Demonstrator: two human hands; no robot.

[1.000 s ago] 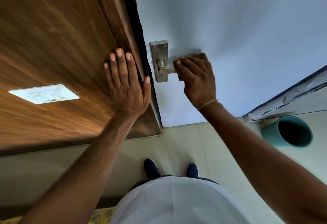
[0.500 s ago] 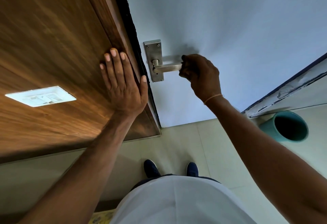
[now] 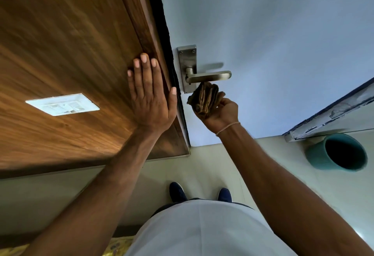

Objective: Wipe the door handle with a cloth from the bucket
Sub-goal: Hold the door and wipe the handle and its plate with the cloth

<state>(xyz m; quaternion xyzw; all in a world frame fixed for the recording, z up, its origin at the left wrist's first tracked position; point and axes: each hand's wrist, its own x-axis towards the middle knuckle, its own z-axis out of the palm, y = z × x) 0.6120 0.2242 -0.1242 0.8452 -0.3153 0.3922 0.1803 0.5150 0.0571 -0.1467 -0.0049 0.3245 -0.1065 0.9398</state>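
A steel lever door handle (image 3: 209,76) on its backplate (image 3: 187,61) sticks out from the pale blue door (image 3: 263,33). Just under the lever, my right hand (image 3: 221,114) grips a folded brown cloth (image 3: 205,99), whose top edge touches or nearly touches the lever's underside. My left hand (image 3: 150,96) lies flat with fingers spread on the wooden panel (image 3: 70,43) beside the door edge. The teal bucket (image 3: 337,154) stands on the floor at the right; its inside is dark.
A white switch plate (image 3: 62,104) sits on the wooden panel at the left. A worn blue-edged frame (image 3: 332,110) runs along the right above the bucket. Pale floor tiles (image 3: 202,166) and my dark blue shoes (image 3: 178,192) lie below.
My right hand has come off the lever and dropped below it, palm up with the cloth showing. The whole lever is now bare. My left hand has stayed flat on the wood.
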